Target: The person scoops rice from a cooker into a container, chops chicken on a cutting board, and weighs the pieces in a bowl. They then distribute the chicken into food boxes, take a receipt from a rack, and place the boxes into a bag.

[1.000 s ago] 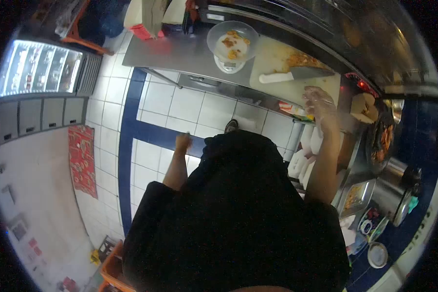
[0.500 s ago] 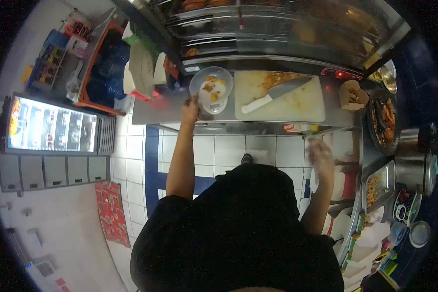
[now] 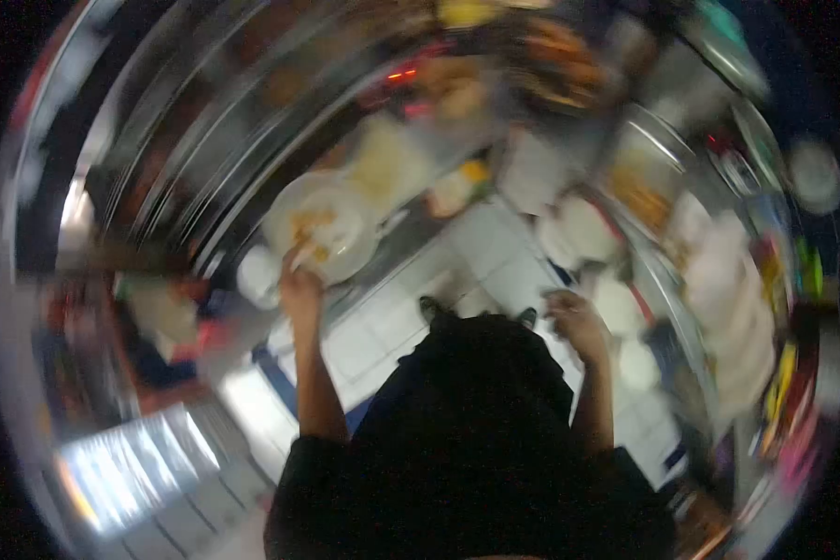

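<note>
My left hand (image 3: 301,287) grips the near edge of a clear round bowl (image 3: 343,229) with bits of brown and yellow food in it. The bowl is held over the steel counter, left of the pale cutting board (image 3: 383,163); a white round thing (image 3: 259,277), perhaps the scale, shows just left of it. Away from the counter, my right hand (image 3: 574,320) hangs over the floor on the right, fingers curled and partly apart, with nothing visible in it. The view is blurred by motion.
Several white cartons (image 3: 588,229) stand on a shelf at the right. Above them a metal tray (image 3: 639,191) of food rests on the side counter. A dark pan (image 3: 555,70) of food is at the top. A lit fridge (image 3: 140,467) stands at the lower left.
The whole view has turned towards the right-hand counter. The bowl has come off the scale in my left hand. My right hand is still off the counter, its fingers now curled.
</note>
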The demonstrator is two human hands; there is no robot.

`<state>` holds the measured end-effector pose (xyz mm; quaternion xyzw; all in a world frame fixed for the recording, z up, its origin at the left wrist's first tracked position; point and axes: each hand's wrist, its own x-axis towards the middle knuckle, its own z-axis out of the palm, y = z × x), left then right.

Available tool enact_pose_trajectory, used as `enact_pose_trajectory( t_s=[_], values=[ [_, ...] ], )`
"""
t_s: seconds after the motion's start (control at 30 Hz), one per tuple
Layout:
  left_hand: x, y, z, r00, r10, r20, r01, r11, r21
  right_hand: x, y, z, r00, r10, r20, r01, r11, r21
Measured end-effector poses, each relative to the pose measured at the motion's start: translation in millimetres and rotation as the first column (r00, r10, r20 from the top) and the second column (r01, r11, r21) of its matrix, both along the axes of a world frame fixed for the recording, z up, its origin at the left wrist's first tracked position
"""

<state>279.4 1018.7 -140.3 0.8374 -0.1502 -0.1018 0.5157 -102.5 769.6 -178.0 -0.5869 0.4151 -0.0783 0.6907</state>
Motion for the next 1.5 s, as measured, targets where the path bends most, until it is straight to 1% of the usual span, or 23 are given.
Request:
enact_pose_trajectory(
  t_s=[0.03,0.1,0.17,0.23,0.3,0.43,0.5,0.53,0.57,0.6,0.67,0.73,0.8,0.97,1.1,1.13,1.17,1.2,1.27,1.33,1.37,1.4,1.5],
  values=[
    [-27.0,-25.0,2.9,0.991,-0.131,-0.004,0.127,0.967,-0.221,-21.5,-5.2,-9.1,0.999,0.026,0.02,-0.023,0.994,-0.107],
    [-102.5,-92.4,36.2,0.955,-0.295,-0.029,0.289,0.948,-0.131,-61.4,-9.8,-0.7,0.995,-0.025,0.092,0.044,0.977,-0.209],
    [-164.9,-150.2,37.9,0.895,-0.403,-0.192,0.374,0.912,-0.167,-101.0,-19.8,38.5,0.987,-0.089,-0.131,0.083,0.995,-0.049],
    [-223.7,-193.6,36.4,0.655,-0.643,-0.396,0.554,0.766,-0.327,-151.9,-21.5,61.6,0.969,-0.237,-0.077,0.234,0.971,-0.043],
    [-288.7,-252.9,43.3,0.536,-0.629,-0.563,0.524,0.771,-0.362,-183.2,-26.2,60.8,0.945,-0.328,0.001,0.328,0.945,-0.021],
    [-383.5,-344.1,46.0,0.382,-0.893,-0.236,0.804,0.448,-0.391,-253.7,-34.5,43.0,0.691,-0.7,0.177,0.715,0.698,-0.033],
    [-417.9,-389.8,69.3,0.25,-0.966,-0.069,0.919,0.26,-0.296,-268.3,-43.1,29.9,0.441,-0.836,0.326,0.875,0.482,0.054],
    [-434.5,-419.4,62.9,0.252,-0.918,0.307,0.967,0.228,-0.113,-274.4,-50.2,21.2,0.428,-0.842,0.329,0.88,0.472,0.062],
    [-448.7,-442.5,56.6,0.153,-0.756,0.637,0.964,0.256,0.072,-278.2,-58.1,11.8,0.294,-0.85,0.438,0.922,0.372,0.102],
    [-465.0,-451.3,69.6,0.142,-0.758,0.636,0.965,0.249,0.081,-281.1,-65.2,7.1,0.154,-0.831,0.534,0.949,0.274,0.153],
    [-504.4,-459.3,109.6,-0.392,-0.796,0.462,0.525,0.219,0.823,-283.0,-79.1,7.0,0.088,-0.833,0.546,0.937,0.255,0.238],
    [-536.5,-462.6,111.2,-0.425,-0.771,0.474,0.561,0.187,0.807,-277.0,-90.4,11.7,-0.019,-0.844,0.536,0.907,0.212,0.365],
    [-569.7,-466.3,101.3,-0.45,-0.748,0.488,0.596,0.155,0.788,-277.2,-95.8,3.9,0.008,-0.867,0.498,0.902,0.221,0.37],
    [-625.6,-464.0,64.2,-0.473,-0.776,0.417,0.352,0.267,0.897,-270.9,-95.1,-19.5,0.025,-0.851,0.524,0.904,0.244,0.352],
    [-622.0,-467.7,90.5,-0.535,-0.762,0.364,0.372,0.175,0.912,-272.2,-84.0,-25.5,-0.002,-0.838,0.546,0.928,0.201,0.313],
    [-611.1,-461.3,117.2,-0.552,-0.757,0.349,0.389,0.137,0.911,-278.3,-80.0,-25.4,0.174,-0.854,0.491,0.945,0.285,0.161],
    [-597.2,-459.8,134.1,-0.506,-0.748,0.43,0.458,0.19,0.868,-282.6,-76.9,-23.8,0.344,-0.846,0.408,0.924,0.382,0.012],
    [-578.4,-459.0,150.3,-0.449,-0.736,0.507,0.521,0.246,0.817,-284.6,-73.5,-16.2,0.362,-0.839,0.405,0.916,0.402,0.014],
    [-522.9,-455.3,192.3,-0.382,-0.787,0.484,0.451,0.299,0.841,-283.0,-69.3,12.3,0.649,-0.728,0.221,0.75,0.662,-0.021],
    [-448.9,-439.2,214.4,-0.255,-0.758,0.601,0.477,0.442,0.76,-269.4,-75.4,48.6,0.793,-0.573,0.207,0.587,0.81,-0.005],
    [-408.6,-428.0,215.7,-0.09,-0.768,0.634,0.529,0.502,0.684,-259.4,-82.1,57.0,0.886,-0.421,0.196,0.427,0.904,0.01],
    [-373.8,-410.1,215.2,0.304,-0.795,0.525,0.676,0.568,0.469,-246.3,-93.7,53.1,0.969,-0.23,0.087,0.243,0.95,-0.197],
    [-263.1,-332.6,162.4,0.749,-0.588,0.305,0.571,0.807,0.152,-186.0,-128.4,73.5,0.992,-0.059,0.108,0.089,0.95,-0.3]
  ],
)
